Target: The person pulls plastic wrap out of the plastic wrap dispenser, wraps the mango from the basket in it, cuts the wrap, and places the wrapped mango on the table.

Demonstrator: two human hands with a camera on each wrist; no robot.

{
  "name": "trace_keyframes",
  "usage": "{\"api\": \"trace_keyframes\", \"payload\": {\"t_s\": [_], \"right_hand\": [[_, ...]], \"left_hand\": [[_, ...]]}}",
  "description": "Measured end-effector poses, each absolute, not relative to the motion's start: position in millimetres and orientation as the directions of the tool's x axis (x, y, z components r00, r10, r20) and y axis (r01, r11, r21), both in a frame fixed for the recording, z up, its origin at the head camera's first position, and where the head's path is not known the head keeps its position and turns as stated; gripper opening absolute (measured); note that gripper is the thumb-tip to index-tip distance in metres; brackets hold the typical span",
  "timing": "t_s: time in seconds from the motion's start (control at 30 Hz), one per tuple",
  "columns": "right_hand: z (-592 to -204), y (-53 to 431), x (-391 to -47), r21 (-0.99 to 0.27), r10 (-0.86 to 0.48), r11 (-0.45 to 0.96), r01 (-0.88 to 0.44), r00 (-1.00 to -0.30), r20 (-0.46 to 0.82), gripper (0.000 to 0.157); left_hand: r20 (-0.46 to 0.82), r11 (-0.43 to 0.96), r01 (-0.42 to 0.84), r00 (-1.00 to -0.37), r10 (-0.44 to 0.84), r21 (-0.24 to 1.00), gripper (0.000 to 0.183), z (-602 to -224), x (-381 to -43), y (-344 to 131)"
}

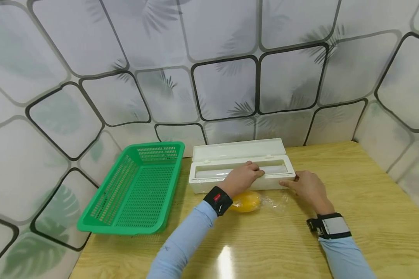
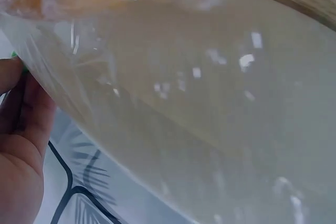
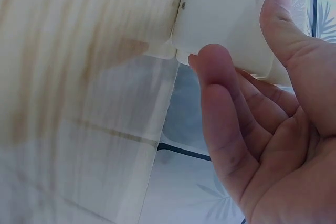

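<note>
A white cling film dispenser stands on the table with its lid raised and a film roll inside. My left hand reaches over its front edge. In the left wrist view its thumb and bent fingers meet at a small green piece by the film's edge, mostly hidden. My right hand grips the dispenser's right end, thumb on the front face, fingers curled round the corner. In front of the box lies a yellow, rounded item wrapped in clear film, partly behind my left wrist.
To the left of the dispenser sits a green plastic basket with perforated sides. The wooden table meets a patterned wall just behind the box, and another wall borders the table at the right.
</note>
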State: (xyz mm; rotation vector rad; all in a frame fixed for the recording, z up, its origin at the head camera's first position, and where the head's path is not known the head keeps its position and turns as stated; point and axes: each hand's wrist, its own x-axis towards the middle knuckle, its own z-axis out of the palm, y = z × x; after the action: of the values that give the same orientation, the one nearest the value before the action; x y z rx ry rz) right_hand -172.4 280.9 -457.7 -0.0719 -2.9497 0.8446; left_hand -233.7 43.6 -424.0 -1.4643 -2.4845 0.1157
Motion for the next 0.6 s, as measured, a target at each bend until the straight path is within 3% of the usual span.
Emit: {"api": "trace_keyframes", "payload": {"t_s": [0.6], "right_hand": [[-456.9,282.8,-173.8,-0.507,0.066,0.860,0.054,-0.998,0.005,0.053]], "left_hand": [[0.258,0.579,0.806,-0.537,0.803,-0.125,0.030,-432.0,-229.6,-6.5]]}}
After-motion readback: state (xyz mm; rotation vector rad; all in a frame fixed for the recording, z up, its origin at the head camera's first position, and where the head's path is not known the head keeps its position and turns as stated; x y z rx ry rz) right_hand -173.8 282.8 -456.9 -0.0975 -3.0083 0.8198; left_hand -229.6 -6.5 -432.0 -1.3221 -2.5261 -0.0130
